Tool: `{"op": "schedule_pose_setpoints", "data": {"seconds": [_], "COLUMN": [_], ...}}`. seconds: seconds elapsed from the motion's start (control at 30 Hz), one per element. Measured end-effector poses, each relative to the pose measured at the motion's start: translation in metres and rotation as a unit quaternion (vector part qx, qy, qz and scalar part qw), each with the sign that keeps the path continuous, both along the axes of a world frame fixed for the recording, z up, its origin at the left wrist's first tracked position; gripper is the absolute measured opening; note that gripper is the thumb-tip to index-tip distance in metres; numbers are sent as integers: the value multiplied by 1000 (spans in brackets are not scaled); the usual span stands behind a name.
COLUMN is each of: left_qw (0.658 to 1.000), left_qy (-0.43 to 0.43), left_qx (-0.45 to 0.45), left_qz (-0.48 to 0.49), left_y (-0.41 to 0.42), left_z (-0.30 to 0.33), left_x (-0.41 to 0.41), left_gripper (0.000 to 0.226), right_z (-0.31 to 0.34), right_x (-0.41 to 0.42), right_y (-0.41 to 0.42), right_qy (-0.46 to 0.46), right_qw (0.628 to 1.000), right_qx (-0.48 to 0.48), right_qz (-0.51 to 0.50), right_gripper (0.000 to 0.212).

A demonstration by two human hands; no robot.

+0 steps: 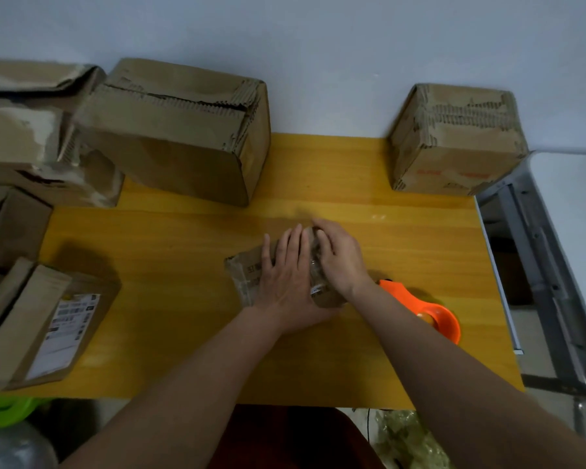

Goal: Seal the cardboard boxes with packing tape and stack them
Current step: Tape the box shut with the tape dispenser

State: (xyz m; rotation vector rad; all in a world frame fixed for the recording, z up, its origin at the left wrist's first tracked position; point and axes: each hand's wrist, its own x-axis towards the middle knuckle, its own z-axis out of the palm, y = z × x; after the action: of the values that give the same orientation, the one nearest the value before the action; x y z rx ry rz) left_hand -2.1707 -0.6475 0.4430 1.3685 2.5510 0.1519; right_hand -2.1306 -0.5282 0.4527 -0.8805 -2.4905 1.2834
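Both forearms reach in from the near edge over a yellow wood table (183, 333). Near left, below the table edge, a green container (4, 406) & smth clear/plastic, too blurred to tell. Near right, below the edge, crumpled clear wrap (406, 434).

Left hand (285, 275) lies flat, fingers straight & slightly spread, palm down, pressing on top of a small flat cardboard box (242, 275) at table center. Right hand (339, 258) is just beside it, fingers straight & together, pressing the box's right/far part; fingertips of both hands nearly touch. Shiny tape strip shows btwn the hands, running along the box top. Neither hand pinches anything.

Orange tape dispenser (427, 309) lies on the table just right of the box, partly under the right forearm, not held.

Near left: labelled box (58, 330) w/ a white shipping label, flap open, hanging over the table's left edge. Further left, more boxes, partly out of frame.

Far left: large battered box (176, 137) w/ torn corrugated edges, touching another worn box (31, 137) to its left. Far right: square box (454, 140) w/ red print, against the white wall (318, 45). Right of the table, a grey metal frame (535, 248).
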Motion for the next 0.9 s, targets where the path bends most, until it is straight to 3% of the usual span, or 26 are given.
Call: {"op": "schedule_pose_setpoints", "data": {"seconds": [0.2,0.3,0.4,0.5,0.7,0.8,0.9], "left_qw": [1000,1000,999,999,999,999,999], "left_qy": [-14,-13,-11,-16,-13,-16,-17], "left_qx": [-13,-23,-29,-23,-30,-31,-48], "left_qz": [9,11,13,18,16,21,15], "left_y": [0,0,1,-1,2,2,3], "left_z": [2,2,2,2,3,5,8], "left_x": [-1,-2,-3,-1,0,-1,-3], "left_gripper": [136,138,138,136,135,136,138], "right_z": [-4,-3,-1,-4,-19,-31,-32], "right_x": [-24,-34,-36,-21,33,62,69], "right_y": [21,23,19,14,3,-15,-34], "right_qy": [-76,-72,-79,-118,-59,24,89], "right_qw": [993,979,956,966,980,985,965], "right_qx": [-69,-189,-282,-227,-174,-173,-222], "right_qz": [50,27,8,44,79,9,-106], "right_gripper": [25,42,34,50,45,40,36]}}
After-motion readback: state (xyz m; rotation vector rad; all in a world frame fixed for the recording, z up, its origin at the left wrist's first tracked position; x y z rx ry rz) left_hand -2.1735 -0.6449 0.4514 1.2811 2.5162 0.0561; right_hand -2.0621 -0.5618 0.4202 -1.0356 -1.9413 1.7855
